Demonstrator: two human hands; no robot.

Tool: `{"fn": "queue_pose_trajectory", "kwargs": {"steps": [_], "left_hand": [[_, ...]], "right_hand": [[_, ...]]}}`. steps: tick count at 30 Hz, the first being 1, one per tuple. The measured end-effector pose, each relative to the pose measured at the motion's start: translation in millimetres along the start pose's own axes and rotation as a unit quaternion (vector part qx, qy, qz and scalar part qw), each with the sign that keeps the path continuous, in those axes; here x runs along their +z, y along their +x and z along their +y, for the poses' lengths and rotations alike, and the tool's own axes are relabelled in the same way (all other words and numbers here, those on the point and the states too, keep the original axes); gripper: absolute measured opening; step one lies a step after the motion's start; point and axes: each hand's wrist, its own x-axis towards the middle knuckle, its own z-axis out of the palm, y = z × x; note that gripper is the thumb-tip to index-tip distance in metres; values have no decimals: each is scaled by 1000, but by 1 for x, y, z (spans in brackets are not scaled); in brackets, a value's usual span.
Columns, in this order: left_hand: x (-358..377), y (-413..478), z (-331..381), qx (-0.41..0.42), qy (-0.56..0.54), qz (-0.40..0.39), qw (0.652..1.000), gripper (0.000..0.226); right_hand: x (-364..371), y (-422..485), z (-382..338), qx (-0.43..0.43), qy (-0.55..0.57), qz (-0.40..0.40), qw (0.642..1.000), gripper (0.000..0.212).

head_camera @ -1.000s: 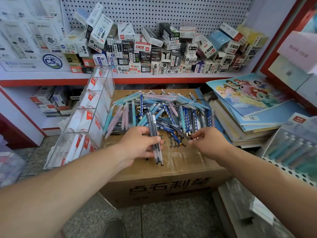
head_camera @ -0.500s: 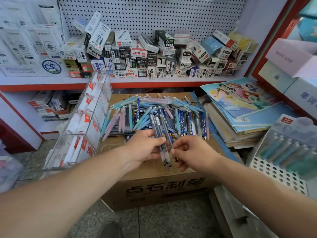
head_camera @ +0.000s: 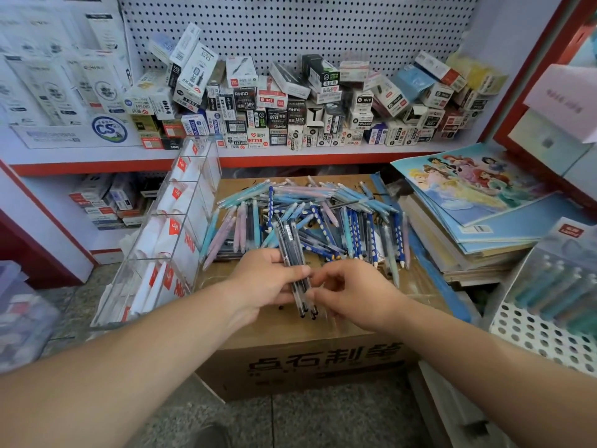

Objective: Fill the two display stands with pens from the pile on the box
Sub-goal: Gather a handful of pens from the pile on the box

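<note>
A pile of blue, pink and dark pens (head_camera: 310, 218) lies on top of a brown cardboard box (head_camera: 310, 360). My left hand (head_camera: 261, 279) grips a bundle of dark clear-barrelled pens (head_camera: 295, 250), tips pointing toward me. My right hand (head_camera: 352, 292) meets the bundle from the right, fingers curled against its lower end. A clear acrylic display stand (head_camera: 161, 240) with tiered compartments leans at the box's left side; its pockets show only white and red card inserts. A second stand (head_camera: 549, 292) with pens in it sits at the far right.
A stack of notebooks (head_camera: 478, 202) with a cartoon cover lies right of the box. A shelf (head_camera: 290, 156) crowded with small pen cartons runs behind, under a white pegboard. A grey plastic bin (head_camera: 22, 315) stands on the floor at left.
My right hand moved left from the pile to the bundle in my left hand. The bundle has been raised slightly and now holds more pens.
</note>
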Motion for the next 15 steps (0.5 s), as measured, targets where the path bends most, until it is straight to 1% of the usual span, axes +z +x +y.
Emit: {"fn": "queue_pose_trajectory", "kwargs": {"steps": [2, 3, 5, 7, 8, 10, 15], "left_hand": [[-6, 3, 1, -5, 0, 7, 1000, 24], [-9, 4, 1, -5, 0, 11, 1000, 26], [-13, 7, 0, -2, 9, 19, 1000, 28], [-14, 10, -1, 2, 21, 24, 999, 29], [-14, 11, -1, 5, 24, 25, 999, 29], [-14, 11, -1, 9, 28, 24, 999, 27], [-10, 9, -1, 13, 32, 24, 999, 23]], "right_hand": [[-3, 10, 3, 17, 7, 26, 999, 13], [-6, 18, 9, 28, -5, 58, 998, 11], [-14, 34, 22, 51, -82, 130, 987, 7], [-20, 47, 35, 76, -146, 166, 972, 17], [-20, 53, 39, 89, -162, 167, 969, 20], [-16, 61, 43, 107, -181, 158, 965, 19], [-10, 69, 46, 96, -184, 169, 963, 9]]}}
